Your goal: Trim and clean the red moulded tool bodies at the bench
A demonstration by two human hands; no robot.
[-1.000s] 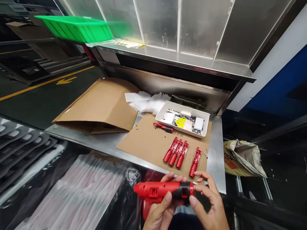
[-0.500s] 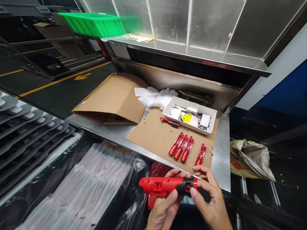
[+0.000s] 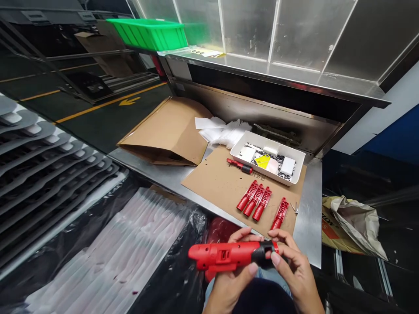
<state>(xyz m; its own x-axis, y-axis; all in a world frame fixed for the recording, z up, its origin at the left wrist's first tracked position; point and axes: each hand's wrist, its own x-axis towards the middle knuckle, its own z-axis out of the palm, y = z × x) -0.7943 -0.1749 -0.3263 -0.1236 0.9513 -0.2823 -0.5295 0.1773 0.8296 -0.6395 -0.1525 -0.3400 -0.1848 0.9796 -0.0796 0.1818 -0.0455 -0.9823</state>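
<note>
A long red plastic housing [image 3: 222, 256] with a black collar at its right end is held level in front of me. My left hand [image 3: 234, 279] supports it from below, fingers curled behind and thumb along the lower edge. At the black end, my right hand [image 3: 294, 266] pinches the tip between thumb and fingers. Beyond my hands, three red housing pieces [image 3: 249, 198] lie side by side on a cardboard sheet [image 3: 209, 185], with a single red housing piece [image 3: 279, 213] to their right. A smaller red and black piece [image 3: 240, 166] rests further back.
A white tray [image 3: 297, 174] holds small dark parts, white blocks and a yellow label. Left of it are white paper strips [image 3: 229, 133] and an open carton [image 3: 173, 131]. Wrapped parts [image 3: 121, 244] fill a black-lined container at lower left. A paper sack [image 3: 353, 222] stands right.
The view has turned slightly left, so the bench appears further right. My left thumb has slid off the black collar towards the housing's lower edge. My right hand keeps its pinch.
</note>
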